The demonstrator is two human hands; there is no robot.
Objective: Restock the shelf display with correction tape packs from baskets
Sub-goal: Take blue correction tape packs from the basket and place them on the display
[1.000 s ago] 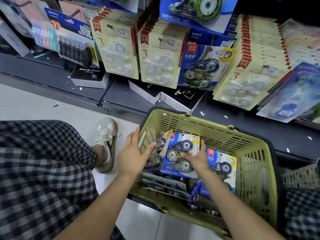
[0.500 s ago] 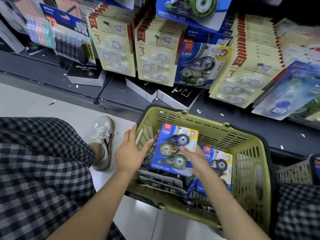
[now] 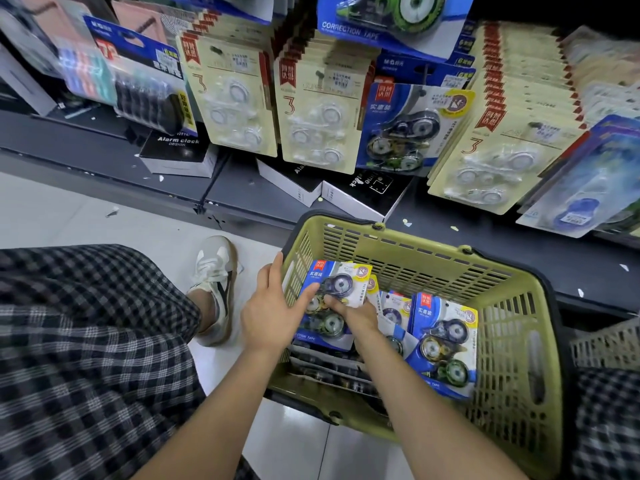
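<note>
A: Describe the container and its contents.

B: The basket [image 3: 433,258] is olive-green moulded plastic with slotted walls and a dark rim. It holds blue glossy card packs with clear blisters over round tape spools. One loose pack [image 3: 445,344] leans against the right-hand side of the pile; flatter stock lies stacked beneath it.

A: Surroundings and obstructions?

B: Beyond the basket, a dark shelf [image 3: 104,147] carries black-and-white alarm clock boxes [image 3: 176,152]. Above them hang cream blister cards [image 3: 311,112] in dense rows, with one blue hanging pack [image 3: 405,129] between them. The hanging rows overlap one another closely. A checked trouser leg [image 3: 86,341] and a pale shoe [image 3: 216,282] occupy the floor to the left.

A: Hand condition?

B: The left hand [image 3: 270,317] rests at the basket's left wall, thumb across the face of the held pack [image 3: 332,296], the other fingers extended behind it. The right hand [image 3: 356,315] grips the same pack's lower right area with curled fingers. The held pack sits tilted inside the basket, above the stacked stock.
</note>
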